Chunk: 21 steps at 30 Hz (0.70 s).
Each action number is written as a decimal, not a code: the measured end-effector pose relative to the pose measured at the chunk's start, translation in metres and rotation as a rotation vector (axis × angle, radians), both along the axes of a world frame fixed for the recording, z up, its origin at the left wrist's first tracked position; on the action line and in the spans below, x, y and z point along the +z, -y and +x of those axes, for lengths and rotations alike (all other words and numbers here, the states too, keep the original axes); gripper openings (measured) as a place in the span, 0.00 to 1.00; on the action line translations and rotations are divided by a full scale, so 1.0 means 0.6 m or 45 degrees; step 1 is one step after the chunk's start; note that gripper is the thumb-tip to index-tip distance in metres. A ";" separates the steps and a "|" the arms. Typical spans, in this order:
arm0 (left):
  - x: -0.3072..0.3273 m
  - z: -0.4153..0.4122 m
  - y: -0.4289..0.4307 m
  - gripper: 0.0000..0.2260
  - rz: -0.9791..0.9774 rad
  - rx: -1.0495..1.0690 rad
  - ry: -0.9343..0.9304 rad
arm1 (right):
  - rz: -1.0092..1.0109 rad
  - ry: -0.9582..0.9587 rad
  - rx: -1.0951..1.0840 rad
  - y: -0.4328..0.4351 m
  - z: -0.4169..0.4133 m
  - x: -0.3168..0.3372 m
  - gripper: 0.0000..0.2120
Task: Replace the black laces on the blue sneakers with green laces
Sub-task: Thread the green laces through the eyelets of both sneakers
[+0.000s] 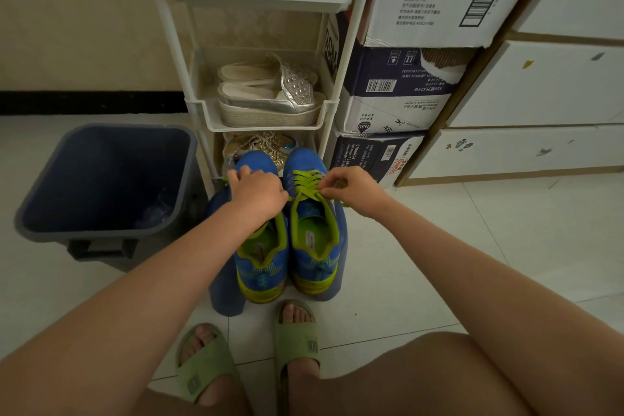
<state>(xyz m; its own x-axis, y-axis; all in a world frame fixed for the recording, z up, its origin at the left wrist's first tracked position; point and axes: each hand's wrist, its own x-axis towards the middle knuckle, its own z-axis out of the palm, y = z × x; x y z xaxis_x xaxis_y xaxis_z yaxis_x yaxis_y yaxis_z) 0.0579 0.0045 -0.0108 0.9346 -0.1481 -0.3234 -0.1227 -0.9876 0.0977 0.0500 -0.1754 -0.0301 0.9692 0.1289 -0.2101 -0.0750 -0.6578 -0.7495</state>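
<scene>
Pinched between thumb and forefinger, one end of the green flat lace (309, 191) sits in my right hand's (351, 187) grip, while my left hand (256, 192) closes on the other end over the left blue mesh sneaker (261, 257). Both sneakers stand on a blue stool (339, 226) by the white shelf rack (263, 118). To finish well, I should pull evenly so both ends match.

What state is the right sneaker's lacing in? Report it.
Laced, not yet tied. Green laces criss-cross the right sneaker; the right hand pinches one end, and no bow shows. No black lace is visible.
</scene>
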 end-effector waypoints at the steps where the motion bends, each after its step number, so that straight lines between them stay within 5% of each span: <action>1: 0.000 0.001 -0.001 0.14 -0.013 0.006 -0.007 | -0.033 0.015 0.019 -0.001 0.000 0.001 0.05; 10: -0.002 0.002 -0.006 0.13 -0.065 0.020 -0.008 | -0.389 0.109 0.166 -0.014 0.006 0.003 0.06; 15: -0.003 -0.001 -0.006 0.12 -0.098 0.017 0.012 | -0.125 -0.020 0.060 -0.007 0.007 -0.012 0.04; 21: -0.012 0.004 -0.005 0.14 -0.099 0.026 0.022 | -0.092 -0.229 0.068 0.003 0.008 -0.021 0.08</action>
<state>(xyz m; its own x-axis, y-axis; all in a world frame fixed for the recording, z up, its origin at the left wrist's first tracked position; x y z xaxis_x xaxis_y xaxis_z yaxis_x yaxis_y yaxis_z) 0.0600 0.0077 -0.0179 0.9430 -0.1533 -0.2953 -0.1053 -0.9794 0.1721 0.0546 -0.1771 -0.0425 0.9074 0.1570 -0.3898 -0.1671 -0.7162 -0.6776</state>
